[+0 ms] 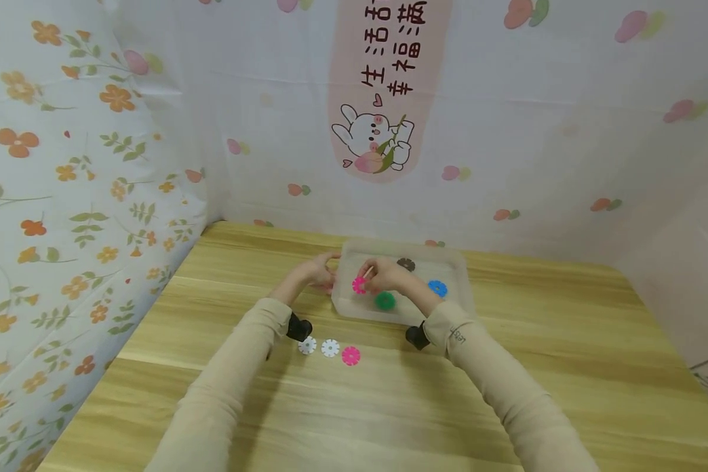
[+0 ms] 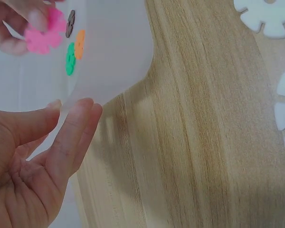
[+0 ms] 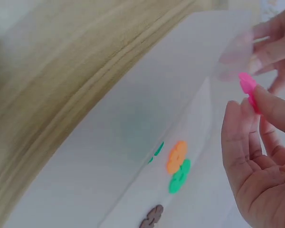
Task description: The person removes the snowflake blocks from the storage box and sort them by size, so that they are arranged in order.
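My right hand (image 1: 383, 274) pinches a pink notched snowflake disc (image 3: 247, 84) between thumb and fingertips, above the left part of a translucent plastic box (image 1: 354, 312). At the box's left end, my left hand (image 1: 318, 272) holds the wall, thumb on one side and fingers on the other. Inside the box lie a green disc (image 1: 385, 301), a blue disc (image 1: 438, 288), a brown disc (image 1: 406, 264) and an orange disc (image 3: 176, 156). On the table in front, two white discs (image 1: 330, 348) and a pink disc (image 1: 351, 356) form a row.
The wood-grain table (image 1: 478, 406) extends on both sides of the box. Behind it hangs a printed cloth (image 1: 271, 131) with a rabbit picture, and a floral cloth (image 1: 82, 196) covers the left side.
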A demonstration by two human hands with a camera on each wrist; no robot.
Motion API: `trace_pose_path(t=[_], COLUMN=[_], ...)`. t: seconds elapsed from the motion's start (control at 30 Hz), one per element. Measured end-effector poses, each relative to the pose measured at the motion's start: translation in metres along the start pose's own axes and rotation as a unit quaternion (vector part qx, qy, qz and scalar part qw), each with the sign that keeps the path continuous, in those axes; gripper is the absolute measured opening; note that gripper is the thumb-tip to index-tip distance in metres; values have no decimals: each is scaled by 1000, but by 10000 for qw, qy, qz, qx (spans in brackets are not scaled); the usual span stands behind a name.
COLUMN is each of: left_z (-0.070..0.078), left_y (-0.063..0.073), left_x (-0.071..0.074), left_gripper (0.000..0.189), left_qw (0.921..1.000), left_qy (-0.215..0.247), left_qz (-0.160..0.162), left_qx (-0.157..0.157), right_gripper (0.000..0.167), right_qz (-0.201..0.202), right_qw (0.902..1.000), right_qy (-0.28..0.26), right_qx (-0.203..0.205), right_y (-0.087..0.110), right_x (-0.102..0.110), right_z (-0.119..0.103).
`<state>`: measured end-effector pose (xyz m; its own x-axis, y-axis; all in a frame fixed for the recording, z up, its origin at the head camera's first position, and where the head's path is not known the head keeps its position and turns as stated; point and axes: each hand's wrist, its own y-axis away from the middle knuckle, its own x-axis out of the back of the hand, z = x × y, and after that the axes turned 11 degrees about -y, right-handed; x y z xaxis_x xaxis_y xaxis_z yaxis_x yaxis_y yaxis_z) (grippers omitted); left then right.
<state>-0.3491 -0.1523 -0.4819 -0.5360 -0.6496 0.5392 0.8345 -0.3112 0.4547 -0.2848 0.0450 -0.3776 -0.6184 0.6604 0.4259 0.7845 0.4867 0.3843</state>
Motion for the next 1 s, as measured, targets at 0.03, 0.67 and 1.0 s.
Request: trace_pose_path(t=[0.03,0.67,1.0], left_z=[-2,-4,82], left_y=[-1,3,108], left_x=[0,7,9], left_gripper=[76,80,68], left_qw=[10000,9998,9995], left_qy=[12,97,-209], left_qz=[24,8,-107], left_qx=[-10,175,226], right_gripper=[20,18,12], right_qz=[-33,-296,-320], right_qw=[9999,9969,9994], right_qy=[-110,226,114], right_qx=[57,693,10], right_y=[3,55,65], right_x=[1,-31,-47], right_z=[0,33,50])
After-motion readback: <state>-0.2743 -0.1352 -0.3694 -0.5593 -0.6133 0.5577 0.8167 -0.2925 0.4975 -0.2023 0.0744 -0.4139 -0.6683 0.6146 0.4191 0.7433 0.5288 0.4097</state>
